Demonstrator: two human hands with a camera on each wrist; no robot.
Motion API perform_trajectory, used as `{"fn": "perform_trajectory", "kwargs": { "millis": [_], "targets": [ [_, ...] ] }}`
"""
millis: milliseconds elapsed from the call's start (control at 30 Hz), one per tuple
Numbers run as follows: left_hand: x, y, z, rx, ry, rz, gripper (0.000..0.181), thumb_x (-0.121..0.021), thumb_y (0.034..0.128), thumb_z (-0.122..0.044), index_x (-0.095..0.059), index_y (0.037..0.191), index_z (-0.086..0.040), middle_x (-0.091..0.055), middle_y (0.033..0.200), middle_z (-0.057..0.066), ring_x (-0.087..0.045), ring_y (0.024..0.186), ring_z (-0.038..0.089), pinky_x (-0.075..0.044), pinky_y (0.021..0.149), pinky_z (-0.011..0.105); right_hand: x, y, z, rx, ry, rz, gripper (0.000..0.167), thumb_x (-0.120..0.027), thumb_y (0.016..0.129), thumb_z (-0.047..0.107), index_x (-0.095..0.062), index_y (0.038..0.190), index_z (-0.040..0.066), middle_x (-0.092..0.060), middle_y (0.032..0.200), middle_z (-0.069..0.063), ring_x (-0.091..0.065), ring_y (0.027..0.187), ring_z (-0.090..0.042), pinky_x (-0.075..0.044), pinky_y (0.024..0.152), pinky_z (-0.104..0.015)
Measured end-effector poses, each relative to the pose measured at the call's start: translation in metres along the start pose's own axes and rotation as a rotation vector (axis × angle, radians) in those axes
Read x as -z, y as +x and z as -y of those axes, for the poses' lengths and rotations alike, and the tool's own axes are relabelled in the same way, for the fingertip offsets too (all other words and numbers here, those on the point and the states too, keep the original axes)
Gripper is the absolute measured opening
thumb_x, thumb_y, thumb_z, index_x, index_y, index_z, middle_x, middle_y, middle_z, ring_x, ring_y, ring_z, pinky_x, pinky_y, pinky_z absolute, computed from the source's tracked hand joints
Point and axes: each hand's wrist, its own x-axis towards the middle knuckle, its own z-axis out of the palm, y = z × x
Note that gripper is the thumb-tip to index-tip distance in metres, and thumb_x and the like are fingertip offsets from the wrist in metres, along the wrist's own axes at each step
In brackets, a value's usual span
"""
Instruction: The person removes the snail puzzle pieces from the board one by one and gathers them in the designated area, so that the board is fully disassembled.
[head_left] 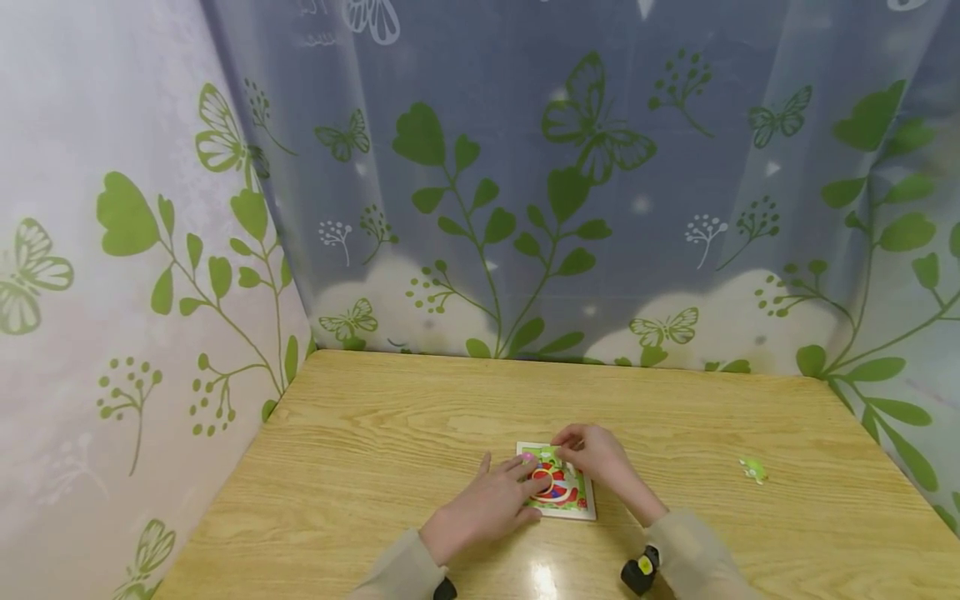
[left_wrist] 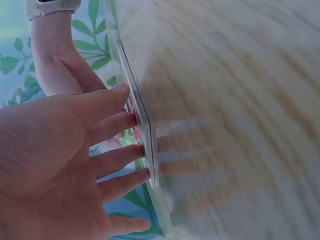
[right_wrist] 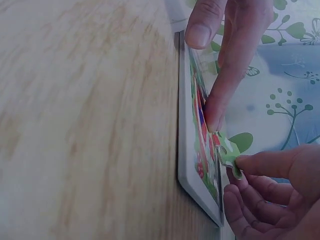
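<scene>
To seat the thin, green, knob-edged puzzle piece (right_wrist: 231, 154) well, the right hand (head_left: 600, 457), pinching it between thumb and fingers at the square, pale-rimmed picture board (head_left: 570, 515), should level it and match its curves before pressing. The left hand (head_left: 489, 502), fingers spread across the board, best keeps its weight light yet steady. Smooth, glossy, wood-grained surface (head_left: 420, 400) could let the board slide; another green piece (head_left: 753, 470) lies well apart rightward.
</scene>
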Motion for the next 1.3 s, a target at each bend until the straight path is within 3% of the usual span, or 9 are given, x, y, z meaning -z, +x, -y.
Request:
{"fn": "perform_trajectory", "kwargs": {
  "millis": [200,400,800,1300],
  "targets": [
    [0.000,0.000,0.000,0.003,0.001,-0.005,0.051,-0.058,0.1013,-0.042,-0.052,0.149,-0.027,-0.040,0.160,0.002,-0.038,0.147,0.024,-0.031,0.114,0.067,0.004,0.003,-0.004,-0.012,0.146,-0.026,0.010,-0.070,0.093,0.007,-0.074,0.101,0.003,-0.072,0.089,-0.006,-0.066,0.075,-0.015,-0.056,0.060,-0.028],
    [-0.002,0.001,0.001,-0.003,0.008,-0.010,0.049,-0.057,0.1020,-0.042,-0.053,0.149,-0.026,-0.041,0.159,0.002,-0.038,0.147,0.025,-0.032,0.114,0.067,0.012,0.006,-0.010,0.000,0.271,-0.037,0.013,-0.069,0.094,0.004,-0.073,0.104,-0.004,-0.073,0.089,-0.012,-0.071,0.075,-0.021,-0.061,0.067,-0.034],
    [-0.002,0.001,0.001,-0.006,0.010,-0.013,0.050,-0.057,0.1016,-0.043,-0.052,0.149,-0.027,-0.041,0.159,0.001,-0.038,0.148,0.024,-0.032,0.113,0.066,0.028,0.002,-0.017,-0.053,0.357,-0.015,0.020,-0.067,0.096,0.005,-0.071,0.112,-0.007,-0.072,0.096,-0.015,-0.070,0.079,-0.022,-0.062,0.069,-0.037],
    [0.000,-0.001,0.000,-0.008,0.004,0.001,0.052,-0.055,0.1026,-0.042,-0.050,0.151,-0.026,-0.039,0.160,0.001,-0.037,0.148,0.024,-0.035,0.115,0.061,0.050,-0.008,-0.028,-0.057,0.337,-0.036,0.025,-0.066,0.097,0.006,-0.069,0.117,-0.008,-0.073,0.100,-0.019,-0.072,0.085,-0.031,-0.062,0.074,-0.042]
  ]
}}
